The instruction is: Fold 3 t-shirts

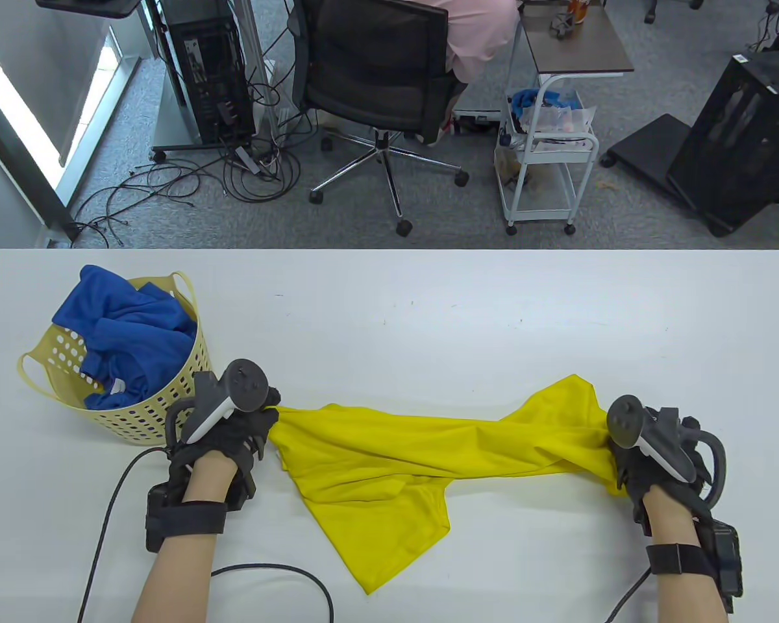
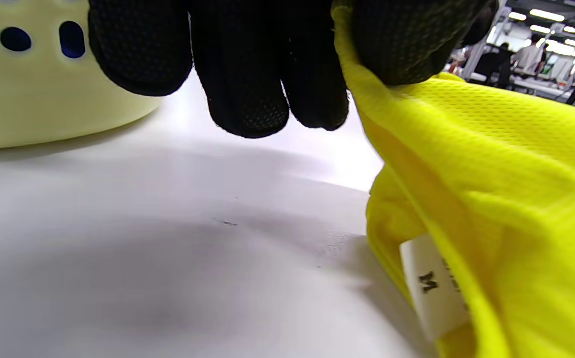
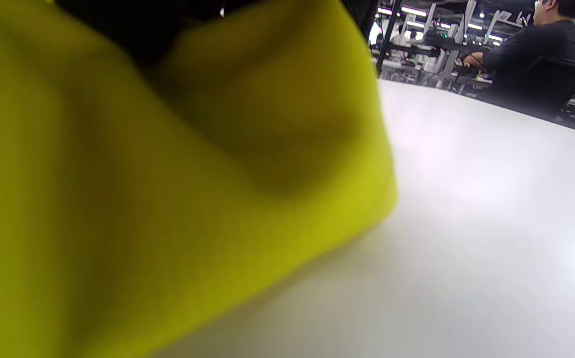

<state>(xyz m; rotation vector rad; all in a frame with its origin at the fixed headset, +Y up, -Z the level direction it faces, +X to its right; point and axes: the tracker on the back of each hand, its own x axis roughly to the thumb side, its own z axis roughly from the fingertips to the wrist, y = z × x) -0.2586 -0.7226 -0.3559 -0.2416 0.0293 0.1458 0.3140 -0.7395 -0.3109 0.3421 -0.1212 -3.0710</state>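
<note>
A yellow t-shirt (image 1: 415, 457) is stretched across the near part of the white table (image 1: 428, 311) between my two hands, with a loose part hanging toward the front edge. My left hand (image 1: 259, 422) pinches its left end; in the left wrist view the gloved fingers (image 2: 247, 74) clamp the yellow fabric (image 2: 491, 164) beside a white size tag (image 2: 434, 288) marked M. My right hand (image 1: 623, 457) grips the shirt's right end, and yellow cloth (image 3: 143, 199) fills most of the right wrist view. Blue t-shirts (image 1: 126, 334) lie bunched in a pale yellow basket (image 1: 162, 402) at the left.
The basket (image 2: 29, 89) stands just left of my left hand. Black cables (image 1: 266, 571) trail over the table's near edge. Beyond the table stand an office chair (image 1: 376, 84), a white cart (image 1: 545, 149) and a computer tower (image 1: 208, 71).
</note>
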